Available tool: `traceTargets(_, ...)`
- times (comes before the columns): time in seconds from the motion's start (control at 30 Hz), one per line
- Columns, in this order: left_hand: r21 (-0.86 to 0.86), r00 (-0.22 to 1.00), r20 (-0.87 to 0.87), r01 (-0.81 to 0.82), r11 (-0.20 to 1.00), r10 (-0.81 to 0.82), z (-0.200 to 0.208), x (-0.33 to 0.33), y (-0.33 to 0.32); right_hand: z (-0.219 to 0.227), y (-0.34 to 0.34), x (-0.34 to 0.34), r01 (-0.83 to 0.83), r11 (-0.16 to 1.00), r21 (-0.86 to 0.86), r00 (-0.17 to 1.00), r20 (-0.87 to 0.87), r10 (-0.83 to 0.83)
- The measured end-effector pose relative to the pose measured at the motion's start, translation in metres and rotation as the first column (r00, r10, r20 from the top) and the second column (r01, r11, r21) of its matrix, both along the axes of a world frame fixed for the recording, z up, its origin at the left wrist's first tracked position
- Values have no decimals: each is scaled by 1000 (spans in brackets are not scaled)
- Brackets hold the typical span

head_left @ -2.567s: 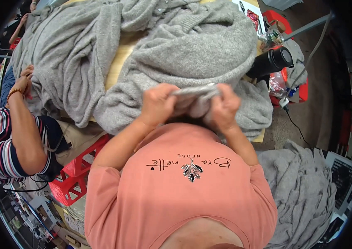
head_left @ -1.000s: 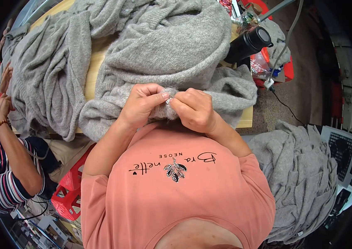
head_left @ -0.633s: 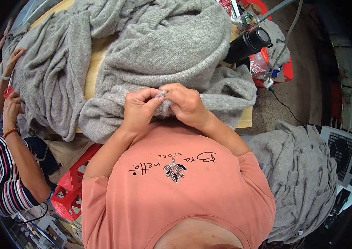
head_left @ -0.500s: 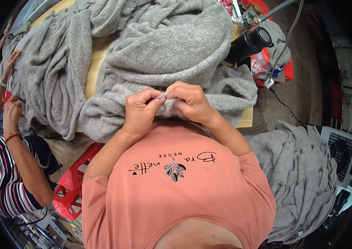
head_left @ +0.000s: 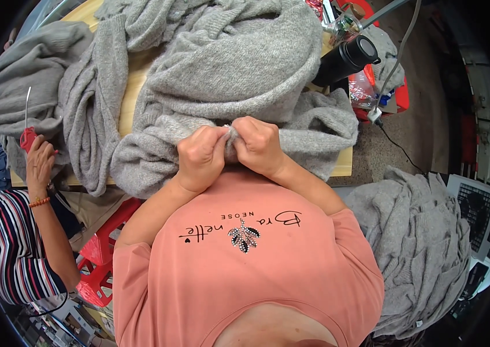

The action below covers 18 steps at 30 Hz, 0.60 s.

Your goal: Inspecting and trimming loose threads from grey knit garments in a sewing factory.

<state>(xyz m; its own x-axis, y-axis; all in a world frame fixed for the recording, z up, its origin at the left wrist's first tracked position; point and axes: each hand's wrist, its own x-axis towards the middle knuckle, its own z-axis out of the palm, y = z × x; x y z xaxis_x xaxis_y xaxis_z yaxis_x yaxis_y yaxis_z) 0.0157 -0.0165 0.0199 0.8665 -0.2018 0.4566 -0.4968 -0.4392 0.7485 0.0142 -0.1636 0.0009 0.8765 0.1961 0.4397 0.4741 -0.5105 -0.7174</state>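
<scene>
A bunched grey knitted garment [head_left: 230, 75] is heaped before me on the wooden table [head_left: 343, 165]. At its near edge, close to my chest, my left hand [head_left: 201, 157] is closed on a pinch of the knit. Right beside it, my right hand [head_left: 258, 146] grips the same bit of fabric. Both fists sit almost together, thumbs inward, with a small tuft of light grey wool [head_left: 229, 128] showing between them. The curled fingers hide most of what they pinch.
On the left, a co-worker's hand [head_left: 41, 165] holds a red-handled tool [head_left: 28, 139] with a thin metal rod, near more grey knitwear [head_left: 31, 75]. A black flask [head_left: 346, 59] lies at the table's right. Red stools [head_left: 97, 248] stand left; a grey knit pile [head_left: 412, 248] sits right.
My hands have rolled inward into tighter fists around the knit. At the left, the co-worker has drawn one hand back and the grey cloth there has been shifted and spread leftward.
</scene>
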Motion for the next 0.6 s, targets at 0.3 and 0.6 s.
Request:
traceTargets(0.3,62,984,-161,-71,996,80,-10,17,26,9,-44,-2,243,952,-185,940,286,-184)
traceTargets(0.6,275,933,-340,-22,961,119,-5,33,58,-51,-107,-15,73,982,175,921,-389,1)
